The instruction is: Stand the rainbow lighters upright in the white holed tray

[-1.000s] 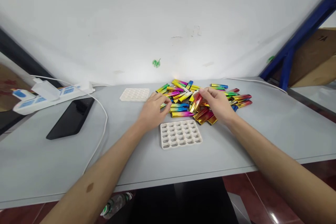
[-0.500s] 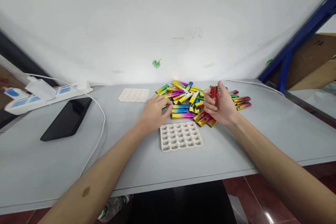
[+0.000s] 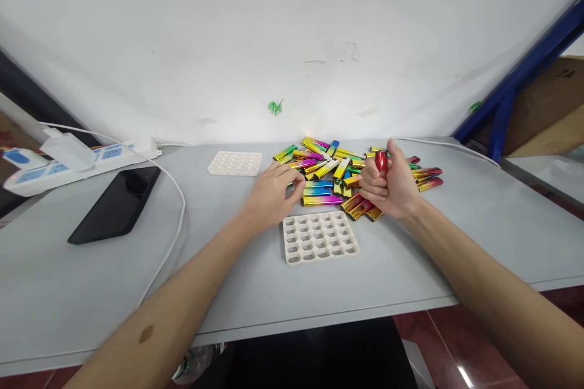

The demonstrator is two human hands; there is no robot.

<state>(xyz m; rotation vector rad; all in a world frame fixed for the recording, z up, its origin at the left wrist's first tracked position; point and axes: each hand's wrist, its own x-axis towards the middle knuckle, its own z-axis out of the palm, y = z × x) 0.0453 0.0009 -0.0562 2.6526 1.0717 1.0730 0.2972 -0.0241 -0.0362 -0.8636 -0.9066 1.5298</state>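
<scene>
We look down at a grey table [image 3: 387,267] set against a white wall [image 3: 274,24]. Our right hand [image 3: 390,182] is closed around a red metallic casing [image 3: 381,161]: the fingers curl over it, the thumb points up beside it, and its red end shows above the fist, roughly upright. The fist is in front of the right part of a loose pile of shiny casings [image 3: 322,201], coloured gold, magenta, blue, green and red, at the far middle of the table.

Our left hand [image 3: 274,194] is at the pile's left edge, palm down, thumb and forefinger bent toward each other. We cannot tell whether they pinch anything.

Just nearer to us than the pile lies a pale tray with rows of oval pockets [image 3: 316,258]. A second pale tray [image 3: 235,172] lies farther off, to the left of the pile. At far left are a black smartphone [image 3: 116,203], a white power strip [image 3: 130,155] and a white cable [image 3: 184,203].

To handle the casing well, we judge, we should grip firmly but without squeezing, since the glossy finish looks easy to smudge. Keeping the casing upright and the wrist steady should help, as should lifting our knuckles clear of neighbouring casings, which could slide if brushed.
</scene>
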